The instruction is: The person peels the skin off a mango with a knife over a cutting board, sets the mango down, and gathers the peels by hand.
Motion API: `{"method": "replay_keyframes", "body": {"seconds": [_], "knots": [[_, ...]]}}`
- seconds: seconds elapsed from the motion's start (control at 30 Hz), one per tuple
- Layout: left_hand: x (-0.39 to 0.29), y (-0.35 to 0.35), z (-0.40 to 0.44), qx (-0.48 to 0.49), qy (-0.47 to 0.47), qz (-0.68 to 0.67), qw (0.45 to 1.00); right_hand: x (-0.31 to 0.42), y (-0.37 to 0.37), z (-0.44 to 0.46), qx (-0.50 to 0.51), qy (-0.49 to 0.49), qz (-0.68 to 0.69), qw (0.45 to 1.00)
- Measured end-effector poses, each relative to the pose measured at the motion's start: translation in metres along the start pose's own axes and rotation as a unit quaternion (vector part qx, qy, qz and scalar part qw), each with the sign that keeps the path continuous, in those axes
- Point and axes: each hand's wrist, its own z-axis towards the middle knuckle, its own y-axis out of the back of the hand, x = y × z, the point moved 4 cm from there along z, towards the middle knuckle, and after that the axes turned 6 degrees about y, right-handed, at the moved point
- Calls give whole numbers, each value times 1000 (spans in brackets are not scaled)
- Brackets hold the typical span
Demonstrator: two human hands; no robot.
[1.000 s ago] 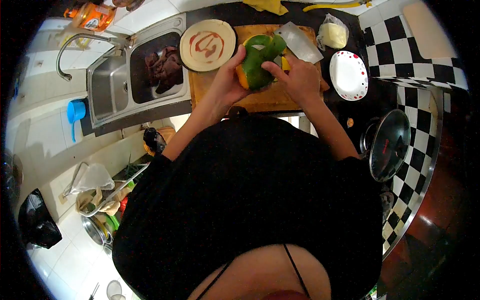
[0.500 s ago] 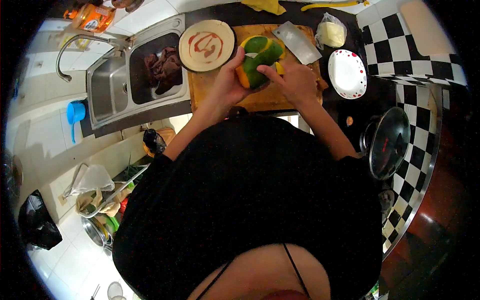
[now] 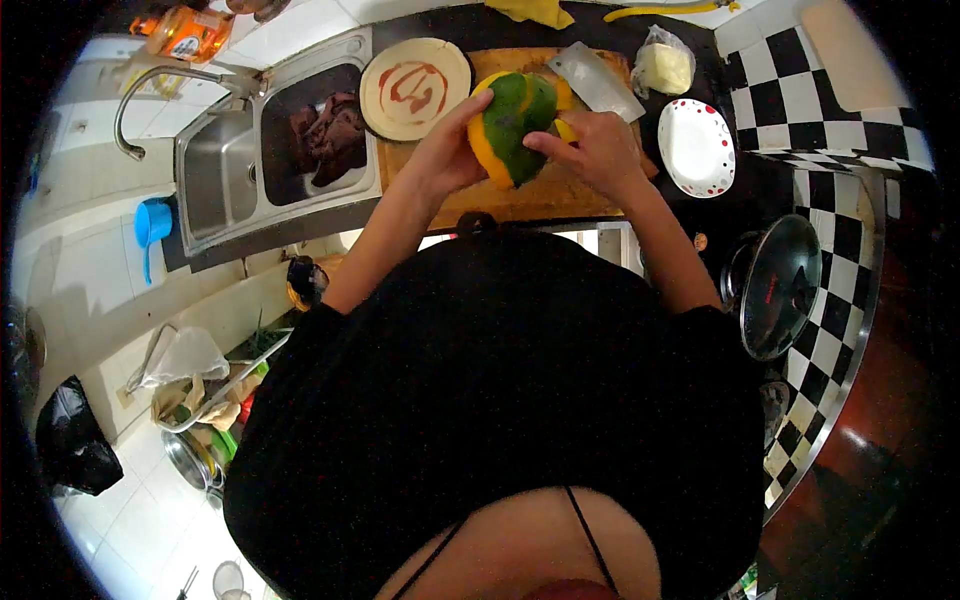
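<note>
Filling the left grip (image 3: 452,150), the fruit (image 3: 512,125) touches the right grip (image 3: 602,157), its contents unclear.

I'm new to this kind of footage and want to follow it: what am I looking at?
No machine here: these are a person's bare hands, and every picture comes from one camera worn on the head, looking down. The left hand holds a green-and-yellow fruit; the right hand touches its other side, though its grip is partly hidden. Below is a wooden board with a broad blade on it. A round plate overlaps its left end; a dotted dish sits to the right.
</note>
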Motion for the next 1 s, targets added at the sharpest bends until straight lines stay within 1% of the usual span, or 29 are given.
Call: {"method": "replay_keyframes", "body": {"seconds": [0.07,0.13,0.17,0.23,0.3,0.33,0.4,0.57,0.63,0.67,0.73,0.77,0.8,0.87,1.0], "knots": [[0,1,1,-7,-1,-5,1000,1,0,0,2,4,-16,1000],[1,1,4,-13,-2,-9,1000,-1,-2,0,0,-27,4,1000],[1,1,6,-17,-10,-16,1000,2,-2,0,0,-27,4,1000],[0,-4,6,-21,-18,-23,999,10,2,0,-21,-56,-19,998],[1,-9,4,-52,-22,-44,997,14,2,-1,-19,-70,-22,997],[2,-8,6,-52,-22,-44,997,14,2,-1,-18,-84,-26,996],[5,-1,11,-52,-18,-70,996,14,0,-3,-18,-85,-21,996],[7,5,12,-49,-8,-69,996,12,-7,-9,-23,-72,-41,996],[9,6,11,-54,1,-76,996,16,-6,-10,18,-83,-96,992],[9,7,11,-71,1,-80,994,14,-8,-10,17,-83,-96,992],[8,7,12,-87,2,-83,993,2,-17,-9,44,-160,-34,985],[6,5,11,-76,-16,-66,995,2,-18,-8,46,-160,-32,985],[2,2,12,-62,-35,-48,996,1,-16,-5,24,-150,-13,988],[-1,-5,11,-53,-42,-48,997,-1,-9,-3,-20,-130,22,991],[-2,-3,11,-56,-42,-45,997,2,-8,-2,-22,-116,-2,993]]}}
